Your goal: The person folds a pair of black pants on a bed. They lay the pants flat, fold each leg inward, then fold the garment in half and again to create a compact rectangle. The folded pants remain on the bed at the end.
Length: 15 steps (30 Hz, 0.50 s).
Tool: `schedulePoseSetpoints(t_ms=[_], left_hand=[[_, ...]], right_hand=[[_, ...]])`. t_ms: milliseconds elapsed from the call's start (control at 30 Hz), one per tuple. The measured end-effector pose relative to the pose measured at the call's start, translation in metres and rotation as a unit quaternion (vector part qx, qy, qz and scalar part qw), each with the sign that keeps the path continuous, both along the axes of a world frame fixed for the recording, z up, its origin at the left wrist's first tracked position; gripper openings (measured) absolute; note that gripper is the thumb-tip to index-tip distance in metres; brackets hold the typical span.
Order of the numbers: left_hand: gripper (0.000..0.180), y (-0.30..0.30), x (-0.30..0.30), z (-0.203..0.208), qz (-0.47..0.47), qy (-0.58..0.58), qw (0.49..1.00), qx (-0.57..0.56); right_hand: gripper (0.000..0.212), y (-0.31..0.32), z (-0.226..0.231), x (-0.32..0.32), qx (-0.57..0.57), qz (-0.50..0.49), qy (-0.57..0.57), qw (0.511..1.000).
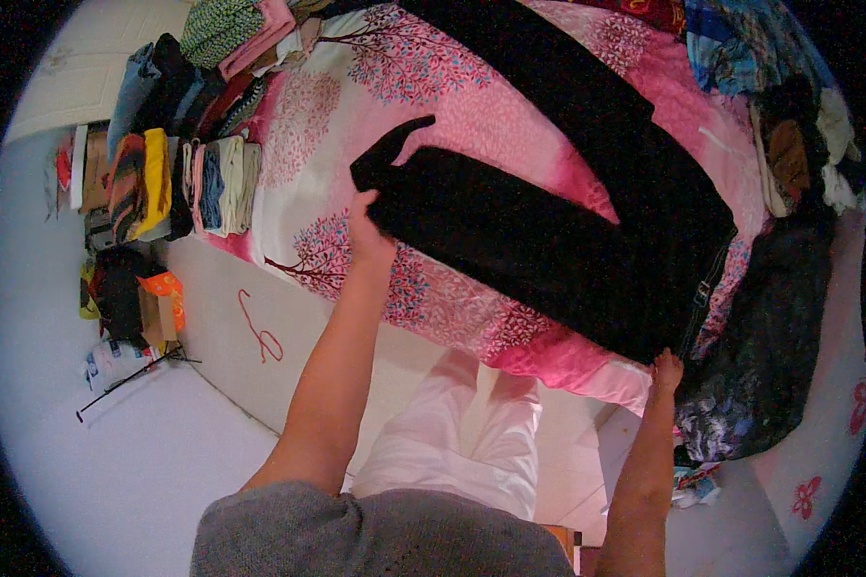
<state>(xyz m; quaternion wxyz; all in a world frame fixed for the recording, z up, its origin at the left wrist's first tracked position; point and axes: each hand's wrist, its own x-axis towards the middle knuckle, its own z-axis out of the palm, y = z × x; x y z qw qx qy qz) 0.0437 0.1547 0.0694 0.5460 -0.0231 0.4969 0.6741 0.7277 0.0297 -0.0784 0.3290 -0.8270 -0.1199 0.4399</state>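
Note:
Black trousers point(510, 236) lie across a pink and white bedsheet point(481, 120) printed with trees. Their two legs are spread apart, one reaching toward the far side and the other toward the left. At the near leg's hem, my left hand point(370, 229) is closed on the cloth, and a strip of the hem curls up beyond it. My right hand point(667, 370) pinches the waist end at the bed's near right corner. A small buckle point(702, 291) shows on the waistband beside that hand. Some fingertips are hidden by the cloth.
Folded clothes point(226, 183) are stacked along the bed's left edge, with more piles farther back. A large dark bag point(770, 327) stands at the right. On the floor at left lie a red hanger point(262, 327) and a thin black pole point(130, 385).

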Motion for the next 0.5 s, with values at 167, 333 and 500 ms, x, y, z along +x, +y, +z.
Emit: schedulePoseSetpoints(t_ms=[167, 333, 500], left_hand=[[0.056, -0.025, -0.013, 0.003, 0.043, 0.056, 0.995, -0.072], [0.067, -0.06, -0.054, -0.06, -0.071, 0.264, 0.924, -0.268], [0.069, -0.025, -0.038, -0.056, -0.049, 0.387, 0.845, -0.366]], right_hand=[[0.025, 0.005, -0.02, -0.024, 0.023, -0.041, -0.048, 0.998], [0.037, 0.015, -0.011, -0.039, -0.008, 0.038, -0.102, 0.994], [0.067, 0.017, 0.009, -0.024, -0.111, 0.149, -0.361, 0.914]])
